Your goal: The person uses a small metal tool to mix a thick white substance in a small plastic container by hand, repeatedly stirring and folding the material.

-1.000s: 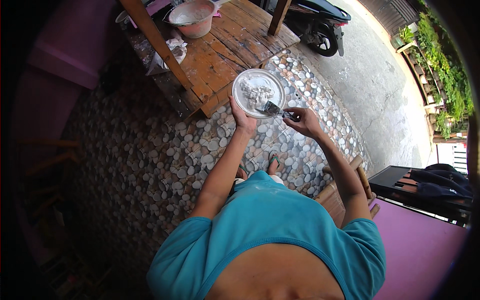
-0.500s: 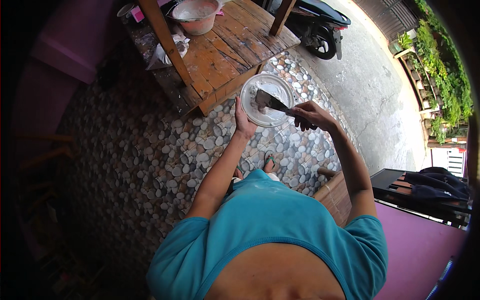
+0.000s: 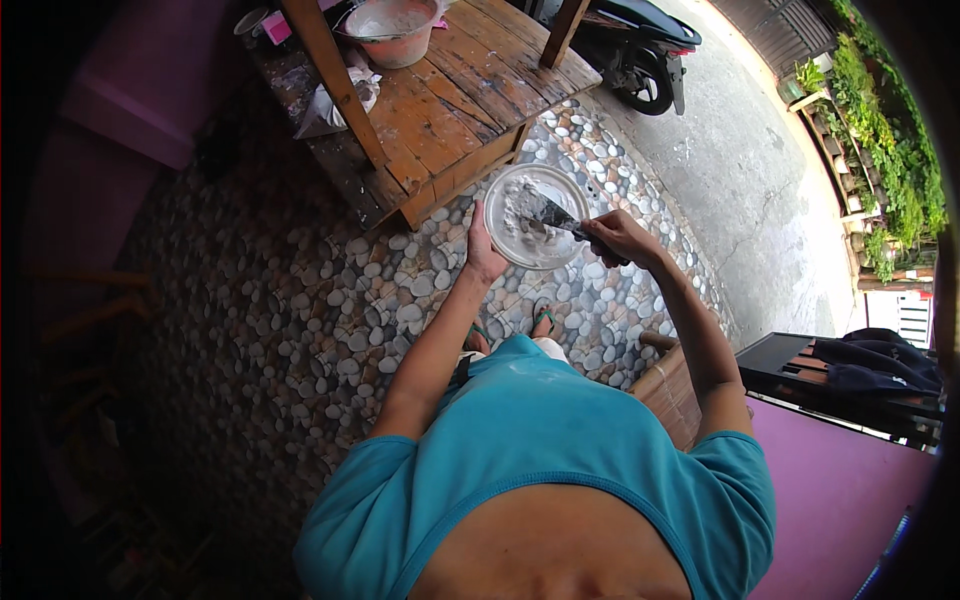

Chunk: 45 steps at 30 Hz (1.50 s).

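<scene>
My left hand (image 3: 484, 250) grips the left rim of a round, shallow, pale plastic lid (image 3: 540, 256), with the thumb up along its edge. Whitish-grey paste (image 3: 521, 200) is smeared in lumps over the lid's inside. Closed round the handle of a putty knife, my right hand (image 3: 618, 238) is just off the lid's right rim. The dark, paste-streaked blade of the putty knife (image 3: 558, 217) points left and lies over the paste. Whether its tip presses into the paste I cannot tell.
Ahead to the left stands a worn wooden table (image 3: 455, 85) with upright posts. It carries a pinkish basin (image 3: 390, 35) and a crumpled white bag (image 3: 335, 105). A motorcycle (image 3: 645, 60) is parked beyond it. A wooden bench (image 3: 668, 395) sits at my right, and pebble-patterned flooring (image 3: 340, 290) lies below.
The lid has come slightly lower and nearer to me. The putty knife's blade has shifted right and down across it, uncovering more lumpy paste on the left.
</scene>
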Each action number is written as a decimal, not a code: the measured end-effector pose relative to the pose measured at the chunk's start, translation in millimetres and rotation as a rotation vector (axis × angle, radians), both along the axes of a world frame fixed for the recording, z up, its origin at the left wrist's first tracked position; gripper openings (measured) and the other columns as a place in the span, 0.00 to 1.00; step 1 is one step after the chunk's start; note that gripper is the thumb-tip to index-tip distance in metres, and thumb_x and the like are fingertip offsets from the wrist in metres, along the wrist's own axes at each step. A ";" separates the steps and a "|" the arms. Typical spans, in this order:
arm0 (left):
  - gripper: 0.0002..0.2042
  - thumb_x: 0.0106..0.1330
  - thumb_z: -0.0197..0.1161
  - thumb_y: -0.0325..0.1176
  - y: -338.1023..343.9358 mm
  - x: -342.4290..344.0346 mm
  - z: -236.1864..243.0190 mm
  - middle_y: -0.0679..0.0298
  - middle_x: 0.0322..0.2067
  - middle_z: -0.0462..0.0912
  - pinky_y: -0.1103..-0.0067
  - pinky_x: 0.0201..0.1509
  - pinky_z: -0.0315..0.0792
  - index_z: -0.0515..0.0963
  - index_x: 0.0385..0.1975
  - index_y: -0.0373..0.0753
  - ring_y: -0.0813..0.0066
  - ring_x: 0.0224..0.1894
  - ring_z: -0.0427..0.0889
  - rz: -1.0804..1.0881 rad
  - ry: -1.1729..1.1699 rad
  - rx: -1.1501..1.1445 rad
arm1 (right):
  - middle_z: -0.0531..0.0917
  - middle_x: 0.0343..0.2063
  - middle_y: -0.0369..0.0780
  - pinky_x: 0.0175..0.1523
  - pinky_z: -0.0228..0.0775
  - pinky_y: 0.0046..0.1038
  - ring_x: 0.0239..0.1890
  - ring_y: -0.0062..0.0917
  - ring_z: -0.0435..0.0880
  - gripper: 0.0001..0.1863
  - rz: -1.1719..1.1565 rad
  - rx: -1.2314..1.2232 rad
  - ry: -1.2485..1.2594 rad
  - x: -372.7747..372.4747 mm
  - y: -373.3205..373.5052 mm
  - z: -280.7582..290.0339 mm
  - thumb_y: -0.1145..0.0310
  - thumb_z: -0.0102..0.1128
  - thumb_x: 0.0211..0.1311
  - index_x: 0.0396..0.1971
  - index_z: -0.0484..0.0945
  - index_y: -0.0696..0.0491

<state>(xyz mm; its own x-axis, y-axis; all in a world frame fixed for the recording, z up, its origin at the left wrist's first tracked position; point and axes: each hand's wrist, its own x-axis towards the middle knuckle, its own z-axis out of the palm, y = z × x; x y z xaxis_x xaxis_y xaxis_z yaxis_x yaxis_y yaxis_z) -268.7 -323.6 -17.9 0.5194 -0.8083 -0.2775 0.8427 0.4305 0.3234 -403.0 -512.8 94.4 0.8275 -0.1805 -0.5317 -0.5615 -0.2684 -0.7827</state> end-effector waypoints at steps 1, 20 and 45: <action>0.32 0.70 0.33 0.59 2.6 -0.3 -9.2 0.56 0.63 0.62 0.59 0.67 0.57 0.58 0.65 0.41 0.58 0.64 0.63 0.010 -0.015 -0.027 | 0.73 0.12 0.31 0.14 0.63 0.16 0.11 0.14 0.75 0.23 0.001 -0.056 0.019 -2.8 2.0 3.8 0.53 0.48 0.69 0.22 0.75 0.56; 0.32 0.71 0.31 0.57 14.6 -3.3 -12.0 0.53 0.61 0.64 0.57 0.66 0.59 0.58 0.64 0.39 0.56 0.63 0.64 -0.128 0.042 0.032 | 0.73 0.10 0.33 0.14 0.67 0.21 0.10 0.18 0.77 0.24 0.209 -0.103 0.070 15.2 18.5 5.0 0.57 0.43 0.71 0.23 0.76 0.59; 0.31 0.71 0.32 0.56 25.9 -11.1 -10.3 0.52 0.62 0.63 0.55 0.66 0.58 0.57 0.65 0.40 0.55 0.64 0.63 -0.157 0.007 0.049 | 0.78 0.11 0.40 0.17 0.70 0.25 0.13 0.24 0.80 0.21 0.304 -0.221 0.212 30.6 18.7 17.1 0.60 0.47 0.66 0.23 0.79 0.62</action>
<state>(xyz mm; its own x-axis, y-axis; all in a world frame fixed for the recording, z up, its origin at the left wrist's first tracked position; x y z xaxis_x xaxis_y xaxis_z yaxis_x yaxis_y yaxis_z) -279.8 -297.7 -28.3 0.3861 -0.8647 -0.3211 0.9004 0.2777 0.3348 -372.4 -494.1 111.5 0.7372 -0.0741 -0.6716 -0.5731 -0.5951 -0.5634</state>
